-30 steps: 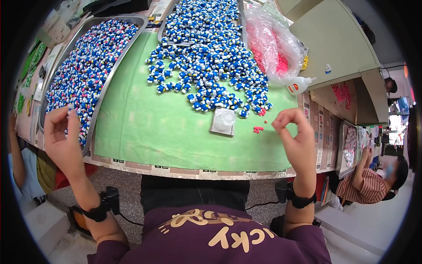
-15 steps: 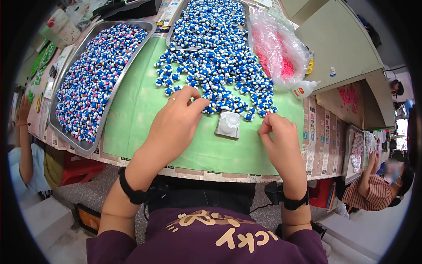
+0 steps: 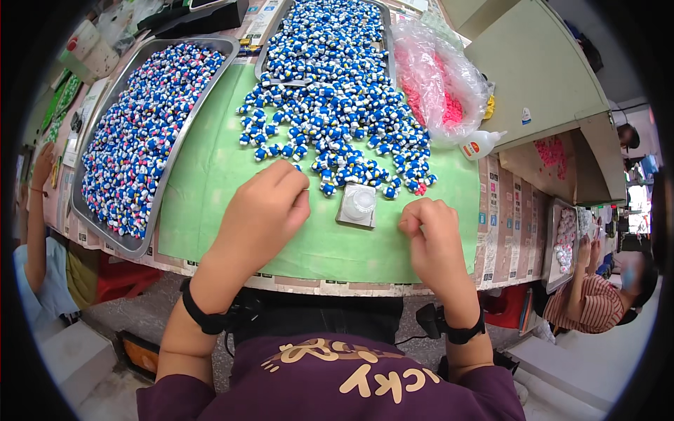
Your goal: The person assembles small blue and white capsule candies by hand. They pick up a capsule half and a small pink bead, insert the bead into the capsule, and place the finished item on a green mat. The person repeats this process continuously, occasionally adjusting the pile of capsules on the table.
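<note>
My left hand rests on the green mat with its fingers curled, at the near edge of a big loose pile of small blue-and-white figurines. Whether it holds one is hidden. My right hand lies on the mat to the right with thumb and forefinger pinched together, and nothing shows between them. Between the hands sits a small clear square dish. A few tiny pink pieces lie by the pile's right edge.
A long metal tray at the left is heaped with blue, white and pink figurines. Behind the pile is a second tray, with a clear bag of pink pieces and a white squeeze bottle to the right. Other people sit at far left and far right.
My left hand swung in from the left tray to the pile's near edge, then drew back slightly. My right hand dropped from the air onto the mat and pinched shut.
</note>
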`<state>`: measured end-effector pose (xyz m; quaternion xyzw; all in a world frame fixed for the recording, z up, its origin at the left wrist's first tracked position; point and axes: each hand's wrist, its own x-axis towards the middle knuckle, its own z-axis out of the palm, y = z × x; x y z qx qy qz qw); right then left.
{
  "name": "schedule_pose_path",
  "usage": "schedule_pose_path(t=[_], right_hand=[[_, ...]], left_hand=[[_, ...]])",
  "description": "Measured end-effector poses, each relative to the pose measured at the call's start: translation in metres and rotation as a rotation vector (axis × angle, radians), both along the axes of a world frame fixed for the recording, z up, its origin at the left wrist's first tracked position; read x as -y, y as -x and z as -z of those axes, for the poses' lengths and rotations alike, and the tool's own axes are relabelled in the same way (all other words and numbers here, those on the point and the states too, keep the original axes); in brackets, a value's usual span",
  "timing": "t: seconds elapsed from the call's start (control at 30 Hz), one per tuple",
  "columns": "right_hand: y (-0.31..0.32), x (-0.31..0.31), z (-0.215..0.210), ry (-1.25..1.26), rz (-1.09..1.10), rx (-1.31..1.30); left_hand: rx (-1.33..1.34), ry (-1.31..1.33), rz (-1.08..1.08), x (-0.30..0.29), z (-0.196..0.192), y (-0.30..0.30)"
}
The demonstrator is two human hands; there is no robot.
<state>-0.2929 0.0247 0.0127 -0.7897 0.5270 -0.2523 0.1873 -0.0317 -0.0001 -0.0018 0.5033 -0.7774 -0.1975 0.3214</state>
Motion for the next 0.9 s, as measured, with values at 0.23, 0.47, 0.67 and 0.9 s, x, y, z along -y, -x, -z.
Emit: schedule_pose_path(t=[0.23,0.47,0.67,0.9], right_hand=[[-0.034,-0.010,-0.039,-0.334,-0.053,0.741],[-0.041,-0.013,-0.040,0.070,-0.224,0.403],[-0.052,-0.019,-0.033,0.113,-0.163,0.388],[-0.040,0.038,-0.034,-0.065,-0.184,0.242]], left_hand=[[-0.820,-0.510,0.165,-0.027,-0.035,0.016],[-1.097,-0.814,0.306,-0.033,-0.026,0.027],[-1.187,-0.793,0.240,-0.038,-0.019,0.033],[-1.089,-0.655,0.031,-0.036,-0.017,0.013]])
